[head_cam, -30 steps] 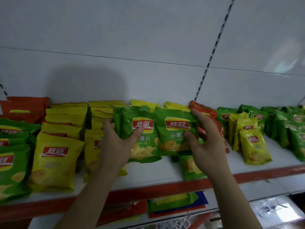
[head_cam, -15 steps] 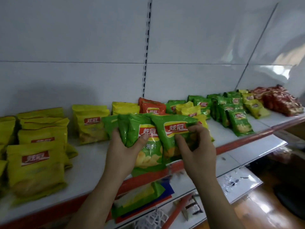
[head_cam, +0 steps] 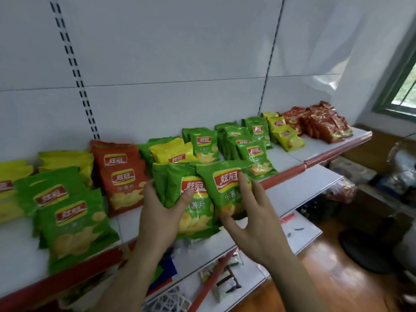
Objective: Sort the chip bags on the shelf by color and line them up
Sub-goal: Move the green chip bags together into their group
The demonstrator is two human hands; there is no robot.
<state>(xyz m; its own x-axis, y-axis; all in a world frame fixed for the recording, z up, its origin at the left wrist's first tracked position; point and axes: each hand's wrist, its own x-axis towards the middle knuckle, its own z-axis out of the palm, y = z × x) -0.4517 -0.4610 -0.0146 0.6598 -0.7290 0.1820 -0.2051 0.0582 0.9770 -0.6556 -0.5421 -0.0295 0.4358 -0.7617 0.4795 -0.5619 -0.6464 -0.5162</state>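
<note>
Both hands carry a bundle of green chip bags (head_cam: 195, 197) in front of the white shelf (head_cam: 290, 158). My left hand (head_cam: 162, 212) grips the bundle's left side, thumb on a front bag. My right hand (head_cam: 252, 219) holds the right bag, fingers across its face. On the shelf lie more green bags (head_cam: 65, 212) at the left, an orange bag (head_cam: 121, 176) behind my left hand, yellow bags (head_cam: 171, 152), a row of green bags (head_cam: 243, 140) to the right, and red bags (head_cam: 324, 122) at the far right end.
The shelf has a red front edge (head_cam: 315, 162). A lower shelf (head_cam: 299, 197) holds small packets and plastic-wrapped items. A fan (head_cam: 403, 163) stands on the wooden floor at the right. A window (head_cam: 405, 86) is at the far right.
My view has swung to the right along the shelf. Both hands have carried the green bags rightward, past the orange bag, toward the green row.
</note>
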